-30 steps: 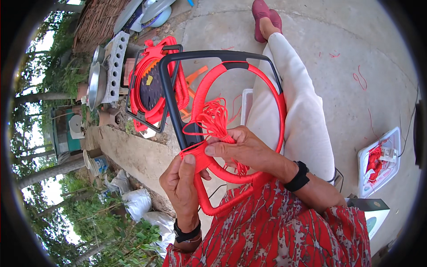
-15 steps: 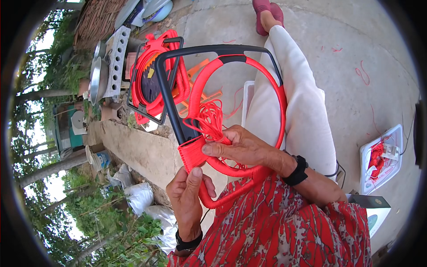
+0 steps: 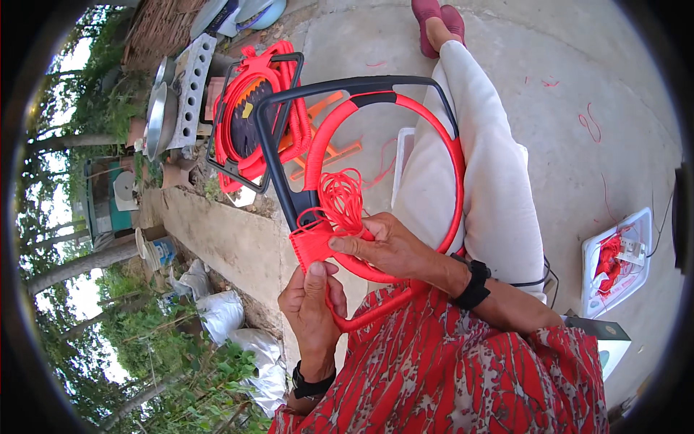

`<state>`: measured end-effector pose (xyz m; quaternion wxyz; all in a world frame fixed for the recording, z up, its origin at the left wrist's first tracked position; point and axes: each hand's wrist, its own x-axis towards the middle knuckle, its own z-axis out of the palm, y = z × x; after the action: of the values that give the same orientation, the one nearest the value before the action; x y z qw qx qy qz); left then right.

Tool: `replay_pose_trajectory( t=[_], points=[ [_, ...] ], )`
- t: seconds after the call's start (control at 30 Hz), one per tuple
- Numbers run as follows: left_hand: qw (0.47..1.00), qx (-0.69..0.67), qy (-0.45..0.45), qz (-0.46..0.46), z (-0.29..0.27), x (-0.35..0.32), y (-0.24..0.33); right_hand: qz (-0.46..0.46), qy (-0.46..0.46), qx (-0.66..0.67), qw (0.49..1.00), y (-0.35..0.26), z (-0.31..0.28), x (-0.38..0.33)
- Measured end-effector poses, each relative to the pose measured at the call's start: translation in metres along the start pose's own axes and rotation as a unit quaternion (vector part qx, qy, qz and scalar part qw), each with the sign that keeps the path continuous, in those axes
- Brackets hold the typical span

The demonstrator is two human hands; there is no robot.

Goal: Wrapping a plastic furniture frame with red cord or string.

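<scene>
Over my lap is a black frame with a round inner ring, its lower part and ring wrapped in red cord. My left hand is closed around the red-wrapped lower left corner, thumb on the near face. My right hand is closed, its thumb pressed to the wrapped band and its fingers gripping a looped bundle of red cord. The bundle sits inside the ring's left edge, and a strand runs from it across the black side bar. Some of the right fingers are hidden behind the cord.
Beyond the frame stands a similar frame with coiled red cord, beside an orange stand. A white basket at right holds red cord scraps and a power strip. Silver sacks and a perforated block lie left.
The cord bundle has lifted and spread into upright loops near the wrapped corner. My left hand has shifted slightly right along with the frame's lower corner, which has risen a little.
</scene>
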<state>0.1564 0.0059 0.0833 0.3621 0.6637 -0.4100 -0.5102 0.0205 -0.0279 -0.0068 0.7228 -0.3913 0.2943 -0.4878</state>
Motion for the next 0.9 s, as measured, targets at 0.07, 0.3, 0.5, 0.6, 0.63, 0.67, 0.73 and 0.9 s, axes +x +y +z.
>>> replay_pose_trajectory(
  t=[0.07, 0.3, 0.5, 0.6, 0.63, 0.67, 0.73, 0.9],
  points=[
    [0.999, 0.033, -0.001, 0.010, 0.001, -0.002, 0.004, 0.037, -0.017, 0.038, 0.998, 0.001, -0.004, 0.002],
    [0.999, 0.034, -0.019, 0.019, 0.005, -0.002, 0.009, 0.044, 0.013, 0.050, 0.998, 0.000, -0.009, 0.015],
    [0.999, 0.040, -0.007, 0.019, 0.002, -0.004, 0.004, -0.057, 0.060, 0.014, 0.997, -0.004, 0.008, 0.003],
    [0.999, 0.024, -0.012, 0.023, 0.002, 0.000, 0.006, -0.047, 0.088, -0.017, 0.995, -0.004, 0.011, -0.001],
    [0.999, 0.031, -0.005, 0.020, 0.001, 0.003, 0.006, -0.063, 0.110, -0.027, 0.992, -0.004, 0.013, -0.002],
    [0.999, 0.037, 0.001, 0.017, 0.002, 0.006, 0.005, -0.066, 0.112, -0.030, 0.991, 0.004, 0.013, -0.002],
    [0.999, 0.030, -0.005, 0.023, 0.000, 0.006, 0.004, -0.062, 0.089, -0.012, 0.994, 0.022, 0.012, -0.002],
    [0.999, 0.032, -0.009, 0.020, 0.001, 0.006, 0.006, -0.004, 0.065, 0.066, 0.996, 0.005, 0.007, 0.001]
  ],
)
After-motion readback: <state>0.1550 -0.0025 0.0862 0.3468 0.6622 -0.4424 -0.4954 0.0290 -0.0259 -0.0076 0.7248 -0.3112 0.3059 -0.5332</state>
